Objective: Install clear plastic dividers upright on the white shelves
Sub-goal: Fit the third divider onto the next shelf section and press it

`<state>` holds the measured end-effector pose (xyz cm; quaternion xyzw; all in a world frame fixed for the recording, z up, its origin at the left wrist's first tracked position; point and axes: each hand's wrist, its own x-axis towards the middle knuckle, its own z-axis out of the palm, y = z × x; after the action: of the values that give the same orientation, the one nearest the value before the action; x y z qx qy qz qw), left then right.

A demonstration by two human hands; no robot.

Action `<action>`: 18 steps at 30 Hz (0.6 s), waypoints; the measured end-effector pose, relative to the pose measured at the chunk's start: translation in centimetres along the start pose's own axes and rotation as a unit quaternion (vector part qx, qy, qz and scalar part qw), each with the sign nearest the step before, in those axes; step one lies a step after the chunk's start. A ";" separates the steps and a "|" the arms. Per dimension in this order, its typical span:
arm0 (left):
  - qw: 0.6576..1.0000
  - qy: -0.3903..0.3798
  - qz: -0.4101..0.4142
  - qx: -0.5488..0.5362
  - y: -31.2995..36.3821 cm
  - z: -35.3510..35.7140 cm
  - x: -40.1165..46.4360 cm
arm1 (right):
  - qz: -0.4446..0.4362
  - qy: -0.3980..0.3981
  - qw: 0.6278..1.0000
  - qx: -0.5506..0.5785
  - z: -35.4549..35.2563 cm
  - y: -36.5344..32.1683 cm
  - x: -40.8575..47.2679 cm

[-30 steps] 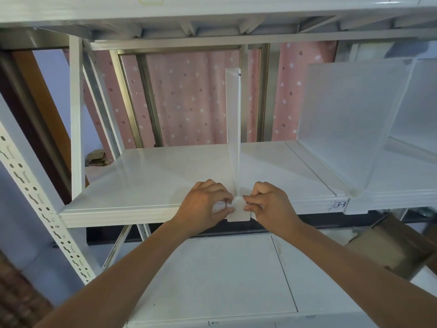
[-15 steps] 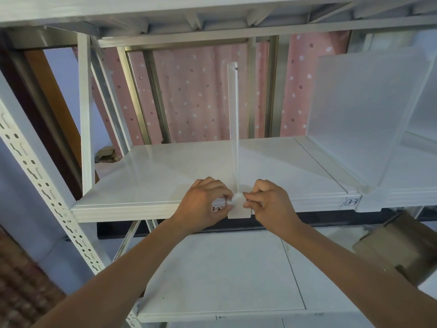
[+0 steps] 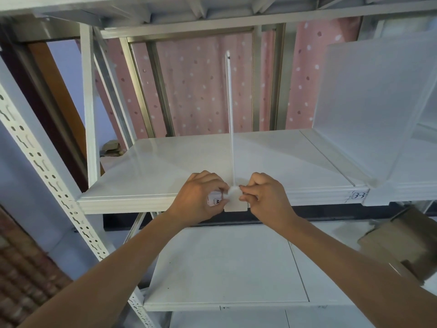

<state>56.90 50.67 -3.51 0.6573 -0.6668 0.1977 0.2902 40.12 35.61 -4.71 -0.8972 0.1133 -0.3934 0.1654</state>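
Divider (image 3: 229,119) clear, thin, upright.

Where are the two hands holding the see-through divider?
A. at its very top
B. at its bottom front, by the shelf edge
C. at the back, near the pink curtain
B: the left hand and right hand pinch the base of the clear divider at the front edge of the shelf.
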 end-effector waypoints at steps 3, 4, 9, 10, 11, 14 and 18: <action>1.000 -0.006 -0.004 0.005 -0.3 -0.3 -0.2 | -0.006 0.006 1.000 0.007 0.3 -0.4 0.1; 1.000 -0.008 -0.006 0.007 -0.4 -0.5 -0.4 | -0.007 0.007 1.000 0.010 0.4 -0.6 0.2; 1.000 -0.012 -0.013 0.004 -1.0 -1.1 -0.9 | -0.031 0.006 0.999 0.016 0.8 -1.4 0.5; 1.000 -0.012 -0.016 0.004 -1.1 -1.2 -1.0 | -0.034 0.006 0.999 0.015 0.8 -1.5 0.5; 1.000 -0.012 -0.017 0.005 -1.1 -1.2 -1.0 | -0.035 0.006 0.999 0.013 0.9 -1.5 0.6; 1.000 -0.017 -0.018 0.006 -1.3 -1.4 -1.0 | -0.034 0.003 0.999 0.009 1.0 -1.7 0.6; 1.000 -0.021 -0.017 0.004 -1.3 -1.6 -1.1 | -0.038 0.004 0.999 0.004 1.1 -2.0 0.7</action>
<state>58.33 52.50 -3.16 0.6736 -0.6610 0.1811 0.2768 41.56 37.42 -4.19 -0.8989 0.0782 -0.4030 0.1533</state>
